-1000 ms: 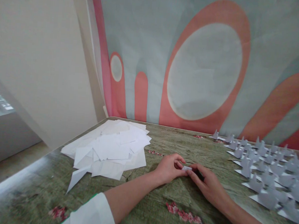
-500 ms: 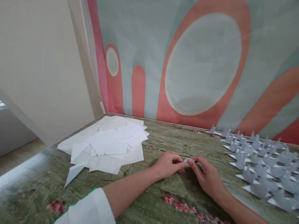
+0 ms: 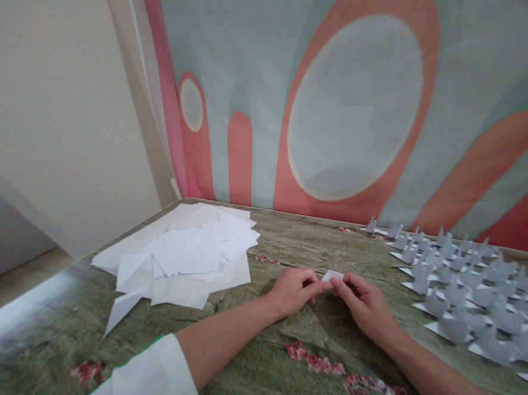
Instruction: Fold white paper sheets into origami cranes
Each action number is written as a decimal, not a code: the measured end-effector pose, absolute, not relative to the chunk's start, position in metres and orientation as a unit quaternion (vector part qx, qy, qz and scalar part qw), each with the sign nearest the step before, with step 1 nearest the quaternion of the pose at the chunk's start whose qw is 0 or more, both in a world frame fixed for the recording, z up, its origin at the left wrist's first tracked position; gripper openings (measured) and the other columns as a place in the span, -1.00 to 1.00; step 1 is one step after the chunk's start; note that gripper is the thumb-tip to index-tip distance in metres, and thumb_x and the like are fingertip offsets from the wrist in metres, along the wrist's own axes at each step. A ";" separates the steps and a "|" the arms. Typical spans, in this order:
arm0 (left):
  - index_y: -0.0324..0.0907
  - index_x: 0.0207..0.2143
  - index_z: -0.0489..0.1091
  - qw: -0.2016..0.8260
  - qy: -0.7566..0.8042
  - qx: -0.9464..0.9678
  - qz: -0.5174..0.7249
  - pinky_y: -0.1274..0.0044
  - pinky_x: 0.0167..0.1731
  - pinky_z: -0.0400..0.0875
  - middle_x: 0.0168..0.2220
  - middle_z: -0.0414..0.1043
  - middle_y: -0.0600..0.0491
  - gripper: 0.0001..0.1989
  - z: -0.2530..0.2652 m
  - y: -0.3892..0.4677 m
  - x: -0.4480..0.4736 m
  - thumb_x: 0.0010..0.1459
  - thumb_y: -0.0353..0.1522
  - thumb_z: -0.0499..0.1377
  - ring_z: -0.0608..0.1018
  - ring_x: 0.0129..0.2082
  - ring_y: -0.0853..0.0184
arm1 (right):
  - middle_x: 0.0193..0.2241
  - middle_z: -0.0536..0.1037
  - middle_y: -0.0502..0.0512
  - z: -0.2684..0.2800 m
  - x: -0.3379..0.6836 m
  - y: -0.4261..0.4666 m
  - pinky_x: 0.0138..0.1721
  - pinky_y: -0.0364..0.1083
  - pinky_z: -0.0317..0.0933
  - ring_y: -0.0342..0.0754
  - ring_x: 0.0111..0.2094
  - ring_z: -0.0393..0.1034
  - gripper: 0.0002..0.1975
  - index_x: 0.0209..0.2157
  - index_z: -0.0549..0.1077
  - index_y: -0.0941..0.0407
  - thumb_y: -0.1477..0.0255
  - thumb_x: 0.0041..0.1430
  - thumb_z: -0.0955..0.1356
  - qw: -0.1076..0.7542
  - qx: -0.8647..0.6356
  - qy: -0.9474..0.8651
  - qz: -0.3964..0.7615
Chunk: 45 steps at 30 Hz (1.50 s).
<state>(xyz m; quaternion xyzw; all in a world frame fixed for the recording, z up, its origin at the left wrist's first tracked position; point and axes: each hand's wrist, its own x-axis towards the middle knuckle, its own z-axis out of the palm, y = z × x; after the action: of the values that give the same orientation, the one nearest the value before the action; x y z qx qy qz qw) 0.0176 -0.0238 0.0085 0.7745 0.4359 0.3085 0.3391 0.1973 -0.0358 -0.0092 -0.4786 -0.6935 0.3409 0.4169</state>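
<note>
A small folded piece of white paper [image 3: 332, 275] is pinched between my two hands, just above the middle of the table. My left hand [image 3: 294, 291] grips its left side with thumb and forefinger closed. On the right side, my right hand [image 3: 361, 300] holds it between thumb and fingers. Part of the paper is hidden by my fingertips, so its full shape cannot be made out.
A loose pile of white paper sheets [image 3: 189, 252] lies on the left of the wood-patterned table [image 3: 236, 362]. Rows of folded white paper figures [image 3: 459, 293] stand on the right. A patterned cloth [image 3: 354, 107] hangs behind the far edge.
More of the folded paper shows between my fingers now, as a flat pointed flap. Both hands stay near the same spot, and the view has shifted slightly.
</note>
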 end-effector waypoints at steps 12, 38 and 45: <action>-0.25 -0.54 0.33 0.378 0.433 0.743 0.342 0.64 -0.51 0.20 -0.62 0.32 0.13 -0.57 0.006 -0.023 0.018 0.21 -0.15 -0.07 0.36 -0.58 0.46 | -0.61 0.24 -0.07 -0.004 0.191 -0.039 -0.50 -0.18 0.03 -0.15 -0.54 0.11 -0.64 -0.53 0.31 0.13 0.15 0.15 0.21 0.445 -0.499 -0.636 0.386; -0.24 -0.42 0.35 0.352 0.412 0.752 0.375 0.66 -0.52 0.22 -0.48 0.37 0.10 -0.87 0.013 -0.024 0.022 0.08 -0.34 0.10 0.36 -0.51 0.46 | -0.38 0.33 0.04 0.003 0.189 -0.041 -0.33 -0.12 0.14 -0.09 -0.34 0.25 -0.91 -0.41 0.33 0.11 0.38 0.09 0.30 0.459 -0.412 -0.714 0.332; -0.23 -0.41 0.35 0.343 0.411 0.757 0.375 0.64 -0.49 0.24 -0.46 0.39 0.09 -0.88 0.012 -0.025 0.021 0.08 -0.35 0.10 0.38 -0.49 0.45 | -0.32 0.35 0.06 0.003 0.186 -0.043 -0.30 -0.12 0.16 -0.07 -0.31 0.25 -0.87 -0.31 0.34 0.10 0.44 0.04 0.32 0.455 -0.403 -0.728 0.316</action>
<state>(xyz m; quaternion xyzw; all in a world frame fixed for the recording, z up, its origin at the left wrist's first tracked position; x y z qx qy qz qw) 0.0209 -0.0246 0.0121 0.7568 0.4112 0.3751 0.3429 0.1862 -0.0428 0.0028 -0.4033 -0.7282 0.3158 0.4553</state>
